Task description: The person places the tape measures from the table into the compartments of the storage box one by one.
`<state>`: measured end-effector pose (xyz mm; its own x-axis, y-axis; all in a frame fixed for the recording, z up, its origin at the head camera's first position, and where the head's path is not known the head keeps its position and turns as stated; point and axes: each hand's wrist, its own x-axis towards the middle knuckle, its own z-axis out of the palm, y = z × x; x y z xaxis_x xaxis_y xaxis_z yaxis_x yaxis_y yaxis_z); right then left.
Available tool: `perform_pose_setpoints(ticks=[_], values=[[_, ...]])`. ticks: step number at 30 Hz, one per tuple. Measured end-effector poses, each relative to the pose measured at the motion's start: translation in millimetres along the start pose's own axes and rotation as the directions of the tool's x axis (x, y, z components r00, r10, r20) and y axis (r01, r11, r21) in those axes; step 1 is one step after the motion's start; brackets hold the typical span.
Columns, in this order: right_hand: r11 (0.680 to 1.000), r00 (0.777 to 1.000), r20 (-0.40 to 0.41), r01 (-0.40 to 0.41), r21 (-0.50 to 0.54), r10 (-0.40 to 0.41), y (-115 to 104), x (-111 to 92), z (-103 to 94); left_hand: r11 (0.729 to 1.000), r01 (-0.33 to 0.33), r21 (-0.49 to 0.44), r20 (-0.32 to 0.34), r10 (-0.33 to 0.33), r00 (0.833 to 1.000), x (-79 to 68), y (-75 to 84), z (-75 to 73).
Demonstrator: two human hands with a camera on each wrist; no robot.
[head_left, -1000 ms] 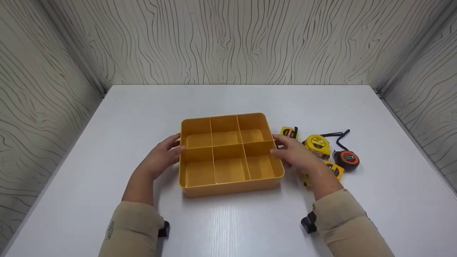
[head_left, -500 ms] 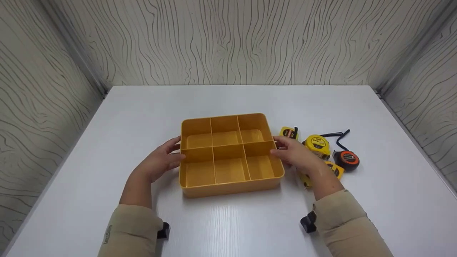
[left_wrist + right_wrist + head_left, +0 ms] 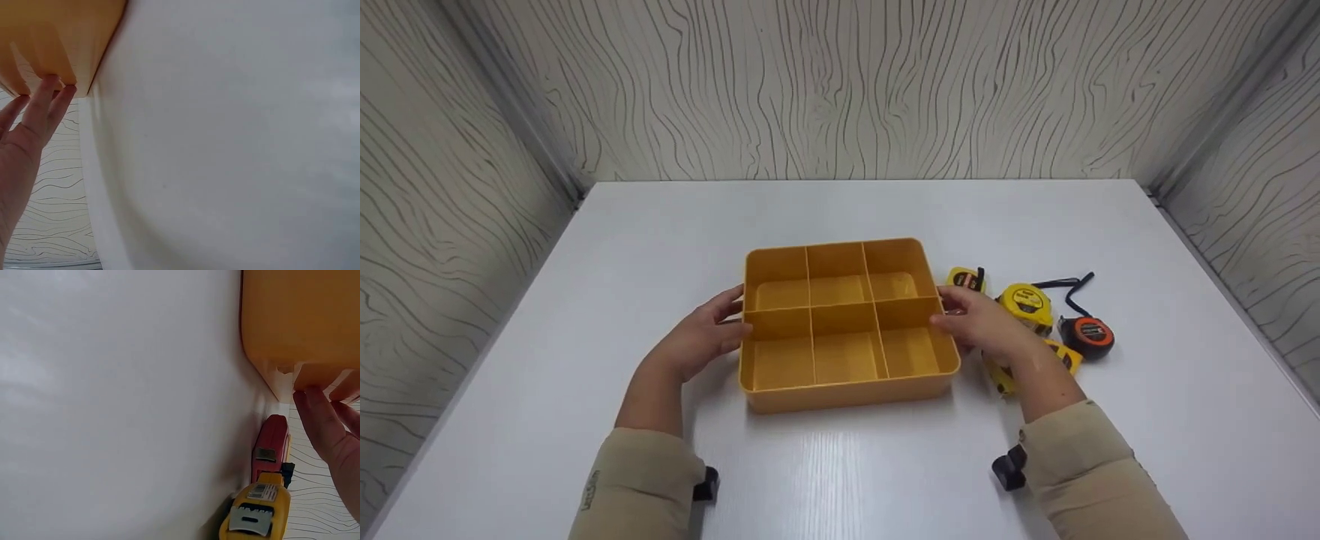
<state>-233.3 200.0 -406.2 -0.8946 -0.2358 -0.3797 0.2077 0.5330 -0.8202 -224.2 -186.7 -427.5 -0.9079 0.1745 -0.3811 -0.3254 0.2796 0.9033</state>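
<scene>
A yellow-orange plastic organizer box (image 3: 851, 391), divided into several compartments with nothing in them, sits on the white table at a slight angle. My left hand (image 3: 697, 341) touches its left wall, thumb tip at the rim. In the left wrist view, the straight fingers (image 3: 39, 109) meet the outer wall with their tips. On the opposite side, my right hand (image 3: 982, 324) presses the right wall in the same way, its fingers (image 3: 320, 416) extended in the right wrist view. Both thumbs lie near the middle divider's ends.
Several tape measures lie close right of the box: a small yellow one (image 3: 964, 280), a larger yellow one (image 3: 1024, 304), and a black-and-orange one (image 3: 1087, 336) with a cord. More yellow cases are partly hidden under the right forearm. Patterned panels (image 3: 840, 90) border the table.
The box has shifted very slightly to the right, with both hands staying at its sides. My left hand has slid down a little along the wall. The tape measures stay in place.
</scene>
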Motion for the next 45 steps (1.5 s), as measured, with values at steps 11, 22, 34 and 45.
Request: perform_pose_setpoints(ticks=[11,22,34,45], values=[[0.993,0.999,0.009,0.050,0.105,-0.051,6,4,0.5,0.998,-0.043,-0.048,0.030,0.044,0.999,-3.5,-2.6,-0.3],[0.987,0.998,0.028,0.056,0.150,-0.061,13,4,-2.6,0.995,-0.008,-0.095,0.043,0.012,0.999,-3.1,-4.9,-1.0],[0.989,0.990,-0.050,0.131,0.063,-0.128,14,-5,-26.4,0.992,0.018,-0.124,0.056,-0.011,0.998,-4.5,-4.2,-0.7],[0.989,0.982,-0.120,0.145,-0.016,-0.146,26,-16,-44.9,0.992,0.013,-0.123,0.077,-0.003,0.997,-3.4,-4.7,-0.3]])
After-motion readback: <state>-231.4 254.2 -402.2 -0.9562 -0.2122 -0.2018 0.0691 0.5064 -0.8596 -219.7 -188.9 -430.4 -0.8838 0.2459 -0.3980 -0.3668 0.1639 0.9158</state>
